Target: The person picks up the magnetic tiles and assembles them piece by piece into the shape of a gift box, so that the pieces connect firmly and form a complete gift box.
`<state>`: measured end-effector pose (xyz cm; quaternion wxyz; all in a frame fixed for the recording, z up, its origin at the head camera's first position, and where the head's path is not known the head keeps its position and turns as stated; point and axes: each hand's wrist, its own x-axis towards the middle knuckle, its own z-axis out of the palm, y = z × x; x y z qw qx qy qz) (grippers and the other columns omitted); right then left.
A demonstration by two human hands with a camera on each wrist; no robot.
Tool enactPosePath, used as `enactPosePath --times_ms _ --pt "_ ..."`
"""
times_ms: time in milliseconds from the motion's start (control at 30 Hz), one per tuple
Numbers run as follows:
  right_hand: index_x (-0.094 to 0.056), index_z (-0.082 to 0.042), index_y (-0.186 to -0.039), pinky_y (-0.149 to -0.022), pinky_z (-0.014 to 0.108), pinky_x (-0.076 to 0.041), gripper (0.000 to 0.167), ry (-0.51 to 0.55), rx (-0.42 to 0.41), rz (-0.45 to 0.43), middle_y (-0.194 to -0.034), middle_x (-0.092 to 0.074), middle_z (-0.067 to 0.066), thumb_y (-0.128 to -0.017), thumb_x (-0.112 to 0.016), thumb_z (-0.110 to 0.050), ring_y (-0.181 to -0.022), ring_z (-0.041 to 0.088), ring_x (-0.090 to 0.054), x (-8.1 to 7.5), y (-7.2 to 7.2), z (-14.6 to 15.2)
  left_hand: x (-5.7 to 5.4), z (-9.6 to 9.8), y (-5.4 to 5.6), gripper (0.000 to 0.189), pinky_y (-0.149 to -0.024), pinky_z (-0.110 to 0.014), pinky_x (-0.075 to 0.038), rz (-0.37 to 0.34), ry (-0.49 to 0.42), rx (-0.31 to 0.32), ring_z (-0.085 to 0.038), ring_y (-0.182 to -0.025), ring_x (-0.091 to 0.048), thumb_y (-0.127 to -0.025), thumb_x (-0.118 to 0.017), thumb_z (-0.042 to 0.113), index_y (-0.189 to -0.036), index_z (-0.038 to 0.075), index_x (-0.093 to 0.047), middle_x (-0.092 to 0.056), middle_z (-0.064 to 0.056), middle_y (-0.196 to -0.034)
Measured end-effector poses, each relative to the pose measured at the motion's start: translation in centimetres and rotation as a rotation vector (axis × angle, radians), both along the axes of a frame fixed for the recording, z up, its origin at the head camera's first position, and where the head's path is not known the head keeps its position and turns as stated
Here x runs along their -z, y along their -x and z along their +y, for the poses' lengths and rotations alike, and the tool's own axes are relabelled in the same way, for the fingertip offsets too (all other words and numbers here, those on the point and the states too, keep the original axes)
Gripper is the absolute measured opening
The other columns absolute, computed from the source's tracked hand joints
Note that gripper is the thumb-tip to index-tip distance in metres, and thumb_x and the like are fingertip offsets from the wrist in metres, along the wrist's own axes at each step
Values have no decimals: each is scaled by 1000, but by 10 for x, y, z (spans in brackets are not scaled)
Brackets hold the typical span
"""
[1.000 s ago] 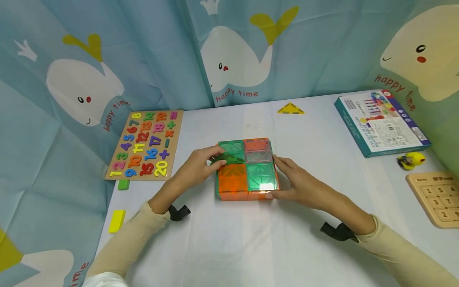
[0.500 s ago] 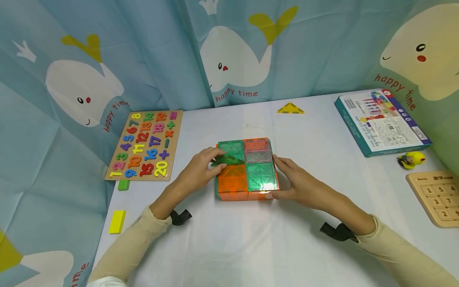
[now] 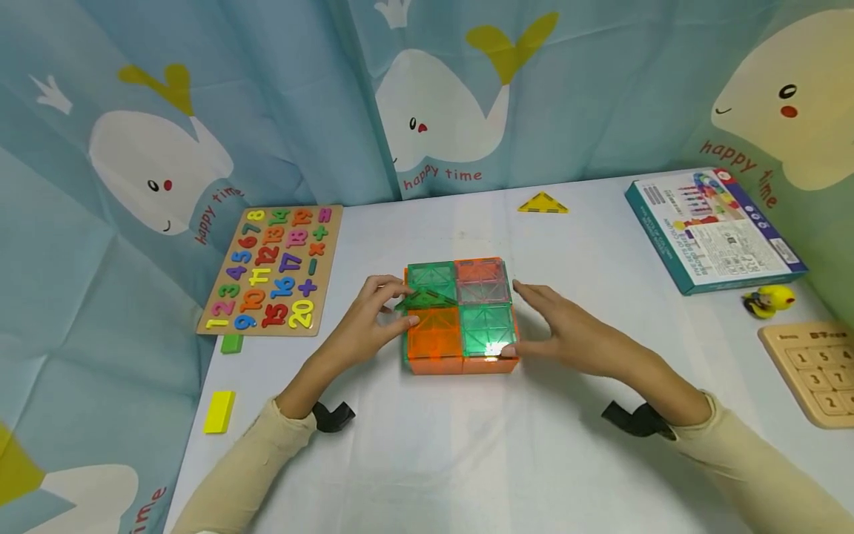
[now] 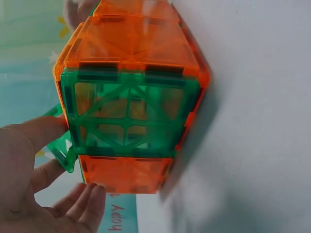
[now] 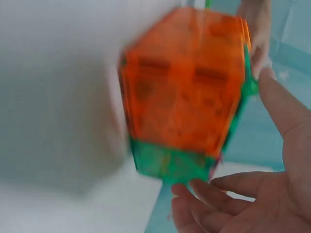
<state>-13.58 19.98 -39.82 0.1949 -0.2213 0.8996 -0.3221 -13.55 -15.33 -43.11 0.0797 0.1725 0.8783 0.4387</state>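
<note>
A low box of translucent magnetic tiles (image 3: 488,326) stands mid-table, with green, orange and reddish squares on top. On its upper left part, a green triangular magnetic tile (image 3: 430,298) sits at a slant. My left hand (image 3: 363,319) has this tile between index finger and thumb, the thumb tip over the orange square. In the left wrist view, the tile (image 4: 60,148) shows behind the thumb at the box's edge. Beside the box's right side is my right hand (image 3: 577,334), fingers extended, thumb tip at the front right corner. The right wrist view shows its spread fingers (image 5: 223,201) near the box.
A number puzzle board (image 3: 323,297) lies at the left, with green (image 3: 231,343) and yellow (image 3: 219,412) blocks below. A yellow triangular tile (image 3: 543,203) lies at the back. At the right are a boxed set (image 3: 717,230), a yellow-headed toy (image 3: 767,301) and a wooden number board (image 3: 810,371).
My left thumb has slid down onto the orange square, and the green triangle has turned more broadside to the head view. My right hand has eased a little away to the right.
</note>
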Motion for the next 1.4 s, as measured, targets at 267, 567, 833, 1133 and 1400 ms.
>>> enactPosePath --times_ms 267,567,833,1133,1400 --pt "-35 7 -158 -111 67 -42 80 -46 158 55 -157 -42 33 -105 -64 -46 -139 52 -48 -4 93 26 6 -2 -3 57 -112 -45 -51 -78 -27 20 -28 -141 -54 -107 -65 33 -160 22 -47 -30 -4 -173" --pt "-36 17 -152 -114 69 -36 74 -194 278 71 -148 -41 42 -107 -61 -36 -138 57 -39 20 190 45 11 -2 -2 58 -115 -41 -48 -86 -68 42 -21 -149 -47 -109 -62 34 -163 25 -42 -28 3 -173" --pt "-40 17 -148 -114 66 -37 77 -292 434 -22 -149 -34 43 -104 -61 -43 -139 57 -32 40 224 40 12 -4 -2 59 -115 -41 -48 -91 -61 40 -22 -150 -46 -109 -61 33 -164 24 -41 -28 2 -174" --pt "-43 19 -140 -105 58 -43 73 -286 475 -123 -131 -47 32 -105 -63 -42 -115 42 -45 43 230 38 11 -3 -2 60 -115 -41 -49 -92 -63 39 -22 -147 -49 -109 -62 33 -164 24 -40 -28 1 -173" --pt "-46 16 -139 -109 60 -43 54 -230 455 -44 -135 -49 35 -107 -62 -24 -118 45 -47 39 226 39 9 -3 -1 59 -115 -42 -48 -104 -66 38 -24 -148 -47 -109 -61 32 -164 23 -41 -29 -1 -173"
